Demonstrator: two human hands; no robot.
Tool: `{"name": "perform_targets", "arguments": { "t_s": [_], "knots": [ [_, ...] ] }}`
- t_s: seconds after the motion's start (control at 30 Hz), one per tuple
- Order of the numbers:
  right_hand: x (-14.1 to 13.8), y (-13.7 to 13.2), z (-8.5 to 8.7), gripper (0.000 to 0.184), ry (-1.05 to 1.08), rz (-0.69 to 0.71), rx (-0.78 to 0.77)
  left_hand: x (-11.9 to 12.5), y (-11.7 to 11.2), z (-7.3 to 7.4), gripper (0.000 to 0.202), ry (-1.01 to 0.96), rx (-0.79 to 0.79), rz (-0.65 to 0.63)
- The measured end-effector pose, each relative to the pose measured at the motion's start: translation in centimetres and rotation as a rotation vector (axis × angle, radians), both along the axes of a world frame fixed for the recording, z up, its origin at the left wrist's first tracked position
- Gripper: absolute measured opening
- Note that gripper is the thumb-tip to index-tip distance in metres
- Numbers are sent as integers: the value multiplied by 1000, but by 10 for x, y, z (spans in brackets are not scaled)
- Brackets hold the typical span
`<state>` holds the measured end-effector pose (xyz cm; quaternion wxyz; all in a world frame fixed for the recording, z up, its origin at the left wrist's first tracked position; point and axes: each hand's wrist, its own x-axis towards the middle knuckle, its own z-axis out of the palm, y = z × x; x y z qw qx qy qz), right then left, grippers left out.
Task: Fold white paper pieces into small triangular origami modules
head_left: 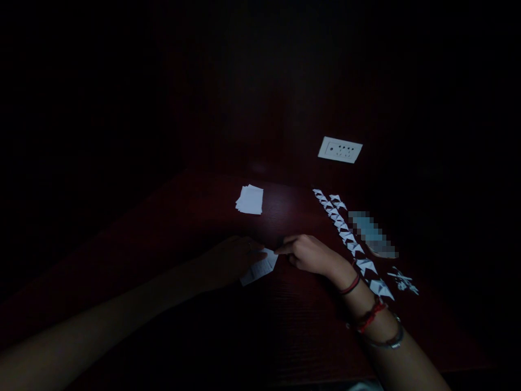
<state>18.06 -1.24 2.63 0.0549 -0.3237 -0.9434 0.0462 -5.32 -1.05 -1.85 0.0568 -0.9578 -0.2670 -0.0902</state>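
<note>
A small white sheet of paper (260,268) with faint printed lines lies on the dark red table in front of me. One of its upper corners is cut off at a slant, as if folded over. My left hand (234,259), in deep shade, holds the sheet from the left with its fingers over the upper part. From the right, my right hand (309,254) pinches at the upper right corner, thumb and forefinger close together and the other fingers curled. Past both hands rests a loose stack of white paper sheets (250,200).
A long row of folded white paper pieces (338,221) runs along the right, beside a couple more folded pieces (337,202). Farther right are a blurred-out bluish object (372,233) and a small heap of white scraps (402,281). A socket panel (340,150) sits on the back wall.
</note>
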Motion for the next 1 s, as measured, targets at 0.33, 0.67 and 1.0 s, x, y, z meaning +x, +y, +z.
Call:
{"name": "perform_targets", "arguments": {
  "t_s": [0.33,0.67,1.0],
  "knots": [
    [3,-3,5,45,53,-9,-52,-2,5,-4,47,-51,-24,-37],
    [4,1,1,33,103,-99,36,-3,3,4,35,-168,-78,-42],
    [-11,1,-18,18,313,-155,-88,0,5,-3,38,-213,-81,-70]
  ]
}}
